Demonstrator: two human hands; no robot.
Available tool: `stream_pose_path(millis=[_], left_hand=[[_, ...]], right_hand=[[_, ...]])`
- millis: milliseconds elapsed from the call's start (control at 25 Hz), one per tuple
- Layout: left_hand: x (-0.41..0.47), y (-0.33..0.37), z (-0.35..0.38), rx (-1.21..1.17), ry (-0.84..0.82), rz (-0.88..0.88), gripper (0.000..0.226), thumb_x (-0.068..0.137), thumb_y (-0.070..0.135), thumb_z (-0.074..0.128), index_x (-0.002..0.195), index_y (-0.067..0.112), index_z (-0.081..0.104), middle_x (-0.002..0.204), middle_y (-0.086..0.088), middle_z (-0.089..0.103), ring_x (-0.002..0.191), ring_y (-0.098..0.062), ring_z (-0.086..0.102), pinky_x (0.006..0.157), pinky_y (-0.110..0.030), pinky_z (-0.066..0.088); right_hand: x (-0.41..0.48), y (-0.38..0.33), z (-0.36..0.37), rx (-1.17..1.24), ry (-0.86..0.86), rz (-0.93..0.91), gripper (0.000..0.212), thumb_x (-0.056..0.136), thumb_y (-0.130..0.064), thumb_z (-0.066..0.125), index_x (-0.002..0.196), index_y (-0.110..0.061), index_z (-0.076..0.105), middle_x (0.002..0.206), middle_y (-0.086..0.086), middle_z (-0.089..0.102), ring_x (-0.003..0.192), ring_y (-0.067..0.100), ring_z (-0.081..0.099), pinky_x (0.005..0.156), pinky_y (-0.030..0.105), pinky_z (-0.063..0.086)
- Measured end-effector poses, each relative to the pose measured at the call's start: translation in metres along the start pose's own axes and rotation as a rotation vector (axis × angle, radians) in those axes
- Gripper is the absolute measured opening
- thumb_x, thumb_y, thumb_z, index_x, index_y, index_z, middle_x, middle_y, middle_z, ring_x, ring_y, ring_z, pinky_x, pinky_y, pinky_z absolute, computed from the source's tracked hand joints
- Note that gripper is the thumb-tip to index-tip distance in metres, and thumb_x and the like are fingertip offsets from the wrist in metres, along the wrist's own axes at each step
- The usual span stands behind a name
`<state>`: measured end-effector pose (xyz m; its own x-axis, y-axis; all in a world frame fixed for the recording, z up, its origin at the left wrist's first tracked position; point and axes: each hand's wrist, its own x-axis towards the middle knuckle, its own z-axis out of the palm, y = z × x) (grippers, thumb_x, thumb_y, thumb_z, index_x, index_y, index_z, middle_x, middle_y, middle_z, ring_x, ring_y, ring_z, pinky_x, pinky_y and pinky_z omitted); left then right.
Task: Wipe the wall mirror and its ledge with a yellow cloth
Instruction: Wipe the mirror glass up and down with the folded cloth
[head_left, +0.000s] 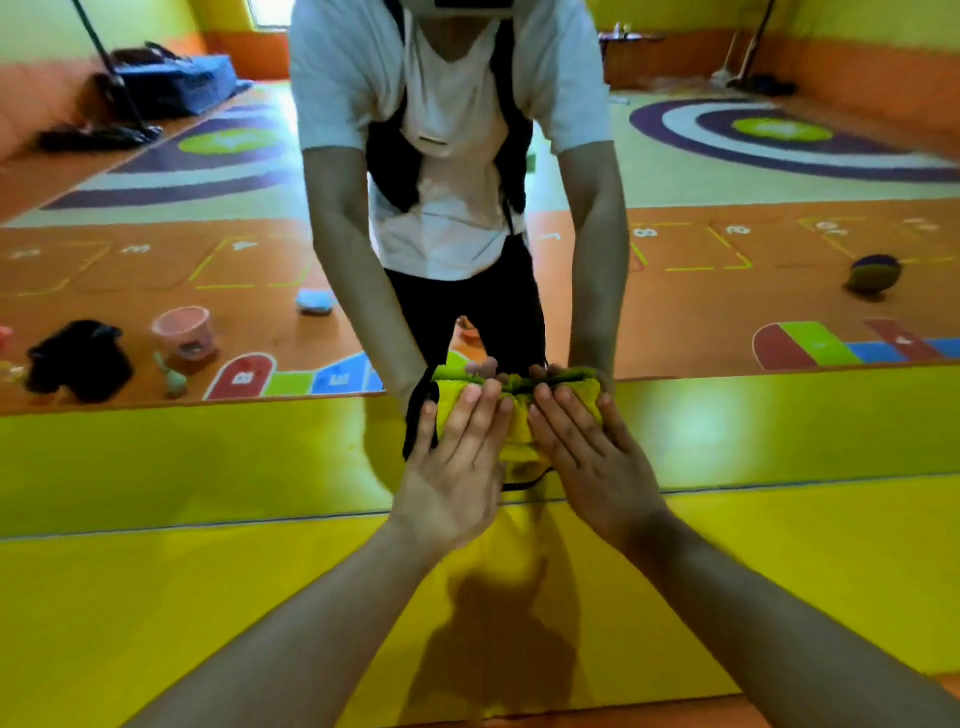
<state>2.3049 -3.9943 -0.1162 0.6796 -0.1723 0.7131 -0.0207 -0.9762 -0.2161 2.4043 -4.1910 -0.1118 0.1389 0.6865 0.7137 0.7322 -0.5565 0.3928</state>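
Left hand (452, 467) and right hand (592, 462), fingers straight, press the yellow cloth (519, 447) flat where mirror (208, 208) meets ledge (208, 452); even pressure should serve best.

In the mirror (675, 322), outlined floor squares (244, 265) carry white numerals: 3, 4 at left; 8, 3 at right. Nearer left, coloured tiles (241, 376) read B and E.

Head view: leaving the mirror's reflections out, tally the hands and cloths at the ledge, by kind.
Hands: 2, the left hand and the right hand, fingers straight, both pressing down on the cloth.
Cloths: 1, the yellow cloth, bunched between the two hands.
Total: 3
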Motion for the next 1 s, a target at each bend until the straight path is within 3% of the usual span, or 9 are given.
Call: stream_pose_path(millis=[120, 240, 480, 760, 1000], left_hand=[[0.055, -0.009, -0.039, -0.076, 0.064, -0.059, 0.076, 0.102, 0.046, 0.040, 0.163, 0.008, 0.014, 0.172, -0.008, 0.001, 0.159, -0.028, 0.006, 0.127, -0.054, 0.000], [0.121, -0.030, -0.093, -0.035, 0.115, -0.071, 0.073, 0.107, 0.049, 0.031, 0.164, 0.011, 0.009, 0.173, -0.006, 0.000, 0.159, -0.027, 0.006, 0.128, -0.052, -0.001], [0.250, -0.067, -0.198, 0.056, 0.244, -0.101, 0.067, 0.108, 0.046, 0.025, 0.164, 0.010, 0.015, 0.173, -0.009, 0.008, 0.159, -0.028, 0.011, 0.128, -0.053, 0.004], [0.391, -0.106, -0.309, 0.143, 0.398, -0.064, 0.064, 0.107, 0.044, 0.031, 0.160, 0.009, 0.029, 0.171, -0.007, 0.019, 0.158, -0.025, 0.017, 0.126, -0.053, 0.017], [0.508, -0.133, -0.400, 0.257, 0.461, -0.077, 0.064, 0.110, 0.046, 0.015, 0.163, 0.010, 0.021, 0.172, -0.007, 0.012, 0.159, -0.024, 0.010, 0.126, -0.053, 0.016]], right_hand=[[0.048, 0.031, -0.029, -0.017, 0.026, 0.018, 0.065, 0.101, -0.013, 0.039, 0.162, -0.010, 0.020, 0.170, 0.007, 0.018, 0.157, 0.023, 0.019, 0.128, 0.048, 0.011], [0.118, 0.067, -0.084, -0.012, 0.068, 0.008, 0.065, 0.100, -0.023, 0.044, 0.161, -0.008, 0.025, 0.170, 0.008, 0.020, 0.156, 0.025, 0.023, 0.127, 0.051, 0.014], [0.247, 0.131, -0.183, -0.027, 0.103, 0.049, 0.065, 0.106, -0.045, 0.035, 0.159, -0.008, 0.030, 0.169, 0.010, 0.021, 0.157, 0.025, 0.019, 0.125, 0.056, 0.018], [0.377, 0.210, -0.261, -0.220, 0.294, 0.071, 0.061, 0.112, -0.045, 0.030, 0.158, -0.006, 0.032, 0.168, 0.011, 0.024, 0.156, 0.026, 0.023, 0.122, 0.056, 0.027], [0.485, 0.278, -0.337, -0.305, 0.429, 0.087, 0.061, 0.112, -0.044, 0.025, 0.159, -0.006, 0.030, 0.169, 0.010, 0.022, 0.156, 0.024, 0.021, 0.124, 0.053, 0.023]])
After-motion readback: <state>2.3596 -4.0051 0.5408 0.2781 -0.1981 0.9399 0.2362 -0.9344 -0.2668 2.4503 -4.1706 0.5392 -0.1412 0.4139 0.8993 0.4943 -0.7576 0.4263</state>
